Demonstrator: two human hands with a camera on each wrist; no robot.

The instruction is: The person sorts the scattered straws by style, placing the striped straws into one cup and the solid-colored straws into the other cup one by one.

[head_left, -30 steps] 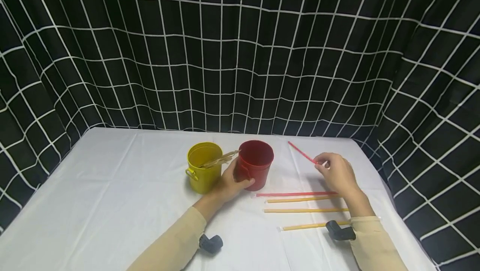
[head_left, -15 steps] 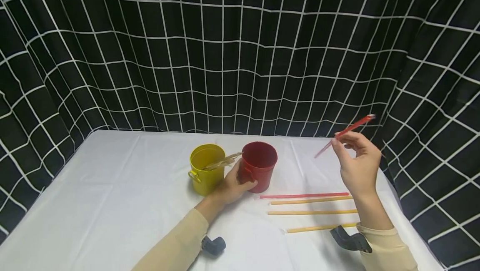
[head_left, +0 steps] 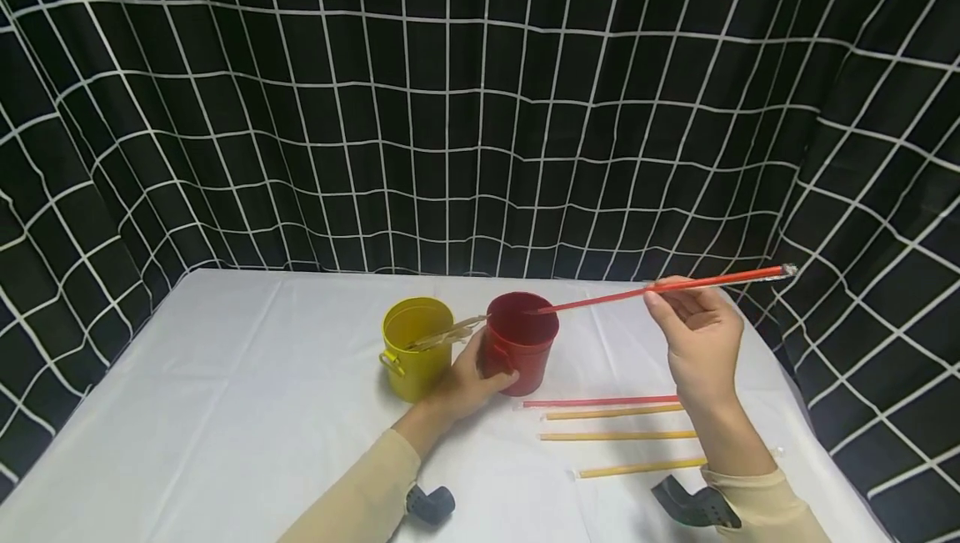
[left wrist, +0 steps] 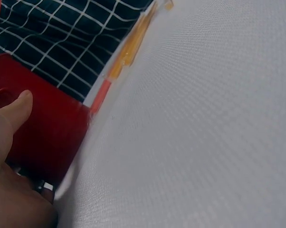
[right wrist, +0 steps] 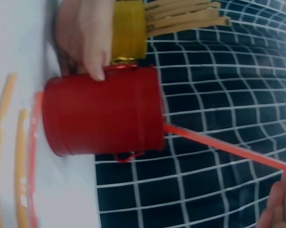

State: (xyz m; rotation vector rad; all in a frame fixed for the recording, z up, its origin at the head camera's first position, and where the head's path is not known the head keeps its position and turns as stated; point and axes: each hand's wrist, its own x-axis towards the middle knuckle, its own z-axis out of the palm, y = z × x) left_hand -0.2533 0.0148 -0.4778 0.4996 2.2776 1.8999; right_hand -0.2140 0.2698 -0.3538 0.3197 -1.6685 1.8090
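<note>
Red straw (head_left: 611,298) held with one end at the mouth of the red bucket (head_left: 534,365)

A white cloth (head_left: 225,409) spans the scene, and a white-gridded black curtain (head_left: 465,109) hangs on the far side.

At the near left lies the left sleeve (head_left: 360,493), a dark device (head_left: 431,505) at its wrist. Farther off, the yellow bucket (head_left: 412,369) stands upright, a ring handle (head_left: 390,362) on its left. Tan sticks (head_left: 453,332) lean from it to the right, tips beside the red bucket's rim; whether they touch it cannot be told.

Next, the left hand (head_left: 461,384) reaches between the buckets and grasps the red bucket, thumb across its near side, the other fingers mostly hidden. The red bucket stands upright just right of the yellow bucket.

The red straw slopes up to the right from the bucket's mouth, with clear wrapping (head_left: 787,270) at its right end; how far the left end goes in cannot be told. On the cloth, near right of the bucket, a second red straw (head_left: 600,402) lies farthest, and three orange straws (head_left: 618,436) lie nearer.

At the right, the right hand (head_left: 705,351) hangs above the cloth, pinching the red straw between thumb and fingers. The right sleeve (head_left: 776,518), with a second dark device (head_left: 708,508), and the wrist hide parts of the lying straws.
</note>
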